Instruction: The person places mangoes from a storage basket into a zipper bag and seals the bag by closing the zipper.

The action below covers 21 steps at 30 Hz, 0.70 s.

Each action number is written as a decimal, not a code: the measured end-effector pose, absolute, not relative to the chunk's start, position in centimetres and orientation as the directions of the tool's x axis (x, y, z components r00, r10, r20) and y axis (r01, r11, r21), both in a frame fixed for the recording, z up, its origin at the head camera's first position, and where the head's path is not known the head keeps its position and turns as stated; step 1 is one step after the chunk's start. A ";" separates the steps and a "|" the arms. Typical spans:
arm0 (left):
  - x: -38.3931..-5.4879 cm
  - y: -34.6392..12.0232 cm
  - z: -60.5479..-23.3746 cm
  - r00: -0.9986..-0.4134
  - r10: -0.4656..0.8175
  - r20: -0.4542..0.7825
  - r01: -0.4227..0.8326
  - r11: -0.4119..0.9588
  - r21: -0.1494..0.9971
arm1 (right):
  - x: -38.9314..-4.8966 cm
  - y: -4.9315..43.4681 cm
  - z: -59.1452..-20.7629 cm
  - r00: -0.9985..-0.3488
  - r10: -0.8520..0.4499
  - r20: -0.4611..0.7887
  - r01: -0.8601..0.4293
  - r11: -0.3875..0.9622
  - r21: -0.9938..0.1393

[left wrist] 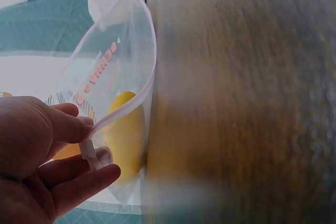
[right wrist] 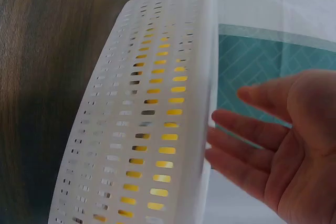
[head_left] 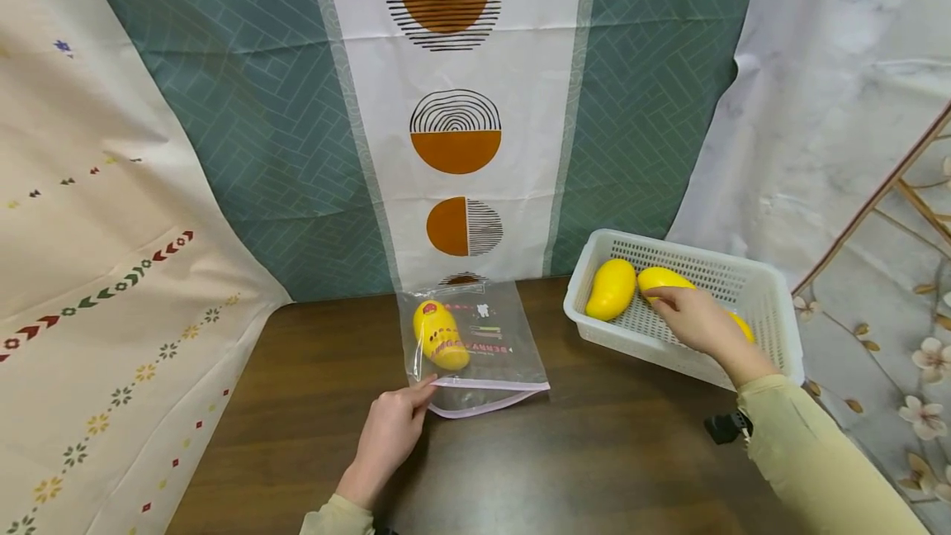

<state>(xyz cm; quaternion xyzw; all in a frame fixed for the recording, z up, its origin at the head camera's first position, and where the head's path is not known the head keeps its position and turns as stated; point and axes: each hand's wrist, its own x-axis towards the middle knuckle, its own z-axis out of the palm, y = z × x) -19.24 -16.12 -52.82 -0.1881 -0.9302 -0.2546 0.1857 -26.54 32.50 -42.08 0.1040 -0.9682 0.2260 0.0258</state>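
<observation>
My left hand (head_left: 392,428) pinches the left corner of a clear zip bag's mouth, close by its slider (left wrist: 88,153). The printed zip bag (head_left: 513,353) has a pink edge and gapes in the left wrist view. Inside it lies one yellow mango (head_left: 438,333). Over the white plastic basket (head_left: 594,324), my right hand (head_left: 694,320) reaches down beside a mango (head_left: 664,277). Its fingers look loosely bent and spread in the right wrist view, at the basket's rim (right wrist: 210,103). Another mango (head_left: 612,289) lies to the left, and a third (head_left: 743,327) is partly hidden by the hand.
The brown wooden table (head_left: 312,386) carries the bag left of the basket. A patterned cloth (head_left: 282,106) hangs behind, with a cream cloth (head_left: 111,312) on the left and a floral one (head_left: 891,337) on the right, close beside the basket.
</observation>
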 end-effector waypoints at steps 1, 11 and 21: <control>-19.2 -16.1 -52.9 -0.860 0.255 0.443 0.445 0.798 0.407 | -26.7 32.6 -42.1 -0.980 -0.182 0.082 -0.200 0.882 -0.426; -19.1 -16.0 -52.9 -0.838 0.271 0.474 0.475 0.789 0.389 | -28.5 33.4 -43.8 -0.998 -0.058 -0.008 -0.050 0.923 -0.382; -19.1 -16.1 -53.2 -0.829 0.279 0.485 0.486 0.788 0.378 | -30.2 34.3 -45.6 -0.997 0.018 -0.071 0.044 0.924 -0.381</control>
